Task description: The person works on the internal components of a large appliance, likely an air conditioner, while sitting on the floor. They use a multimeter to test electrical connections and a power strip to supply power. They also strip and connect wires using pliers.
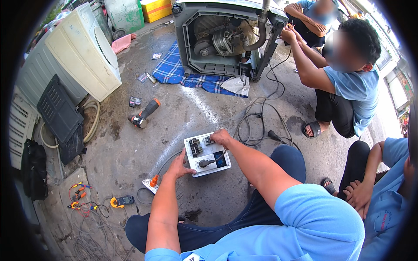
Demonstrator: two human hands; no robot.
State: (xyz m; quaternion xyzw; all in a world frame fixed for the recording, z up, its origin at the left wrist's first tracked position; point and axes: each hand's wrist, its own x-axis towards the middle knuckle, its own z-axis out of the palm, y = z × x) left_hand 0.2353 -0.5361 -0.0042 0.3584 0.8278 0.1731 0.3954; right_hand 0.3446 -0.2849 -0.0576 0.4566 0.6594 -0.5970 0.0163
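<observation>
A white electrical box (pixel 199 153) sits in front of me, with a row of black breakers (pixel 196 148), a dark blue display (pixel 220 159) and a black plug (pixel 203 163) in its face. My left hand (pixel 176 167) grips the box's left edge, thumb and fingers apart along it. At the upper right corner my right hand (pixel 222 138) is closed, its curled fingers against the box beside a small switch (pixel 208 141). The undersides of those fingers are hidden. To the left, an orange plug (pixel 154 180) sits in a white power strip (pixel 149 186).
A washing machine (pixel 183 48) lies on a blue checked cloth (pixel 167 69), its underside exposed. A cordless drill (pixel 143 114), clamp meter (pixel 122 201) and test leads (pixel 80 194) lie to the left. Black cables (pixel 257 114) loop to the right, where co-workers (pixel 355 87) crouch or sit.
</observation>
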